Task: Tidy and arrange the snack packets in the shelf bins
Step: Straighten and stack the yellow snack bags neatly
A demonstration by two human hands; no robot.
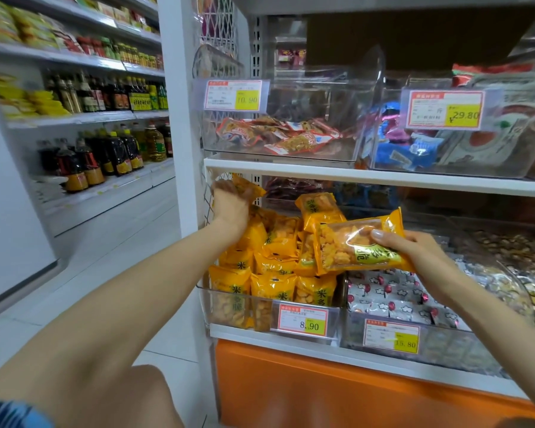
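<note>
A clear shelf bin (204,293) on the lower shelf holds several yellow snack packets (274,291), some standing upright in front and others heaped behind. My left hand (230,200) reaches into the back left of this bin and grips a yellow packet (247,186) near the shelf above. My right hand (411,248) holds another yellow packet (352,248) flat above the bin's right side, thumb on top. One more yellow packet (318,208) stands tall at the back of the pile.
To the right sits a bin of white and red packets (393,299), then bins of loose snacks. The upper shelf (368,176) carries clear bins with red packets (278,134) and blue ones (405,149). Bottle shelves (105,118) line the aisle at left. An orange base panel (337,387) lies below.
</note>
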